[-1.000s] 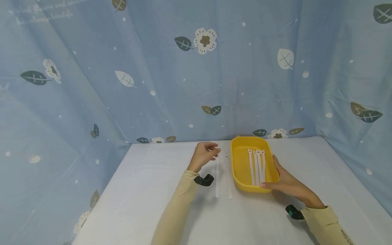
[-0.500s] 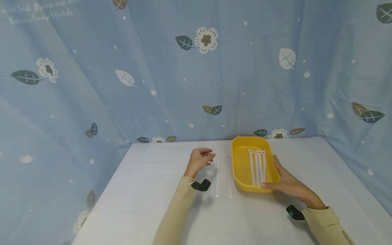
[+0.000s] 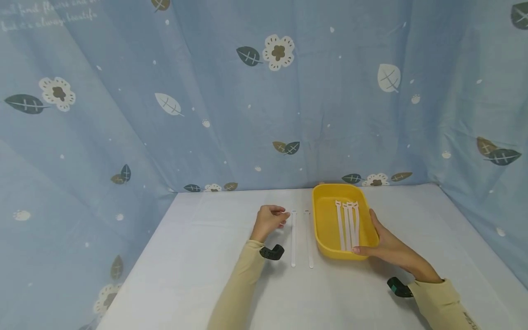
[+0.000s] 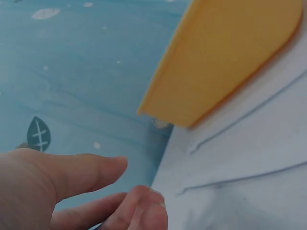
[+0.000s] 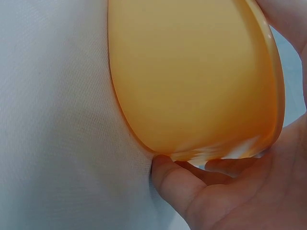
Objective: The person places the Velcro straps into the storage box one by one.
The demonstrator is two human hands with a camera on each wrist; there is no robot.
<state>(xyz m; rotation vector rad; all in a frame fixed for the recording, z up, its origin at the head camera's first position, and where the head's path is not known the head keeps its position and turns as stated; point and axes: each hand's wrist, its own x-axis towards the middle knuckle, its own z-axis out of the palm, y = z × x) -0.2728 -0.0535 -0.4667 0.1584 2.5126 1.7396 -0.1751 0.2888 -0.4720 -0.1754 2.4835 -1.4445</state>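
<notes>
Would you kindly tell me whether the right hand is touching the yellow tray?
Touching: the head view shows the right hand holding the yellow tray at its near right corner, with the thumb over the rim.

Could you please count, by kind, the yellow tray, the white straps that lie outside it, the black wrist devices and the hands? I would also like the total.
Yellow tray: 1
White straps outside the tray: 2
Black wrist devices: 2
Hands: 2, the left hand and the right hand
Total: 7
</notes>
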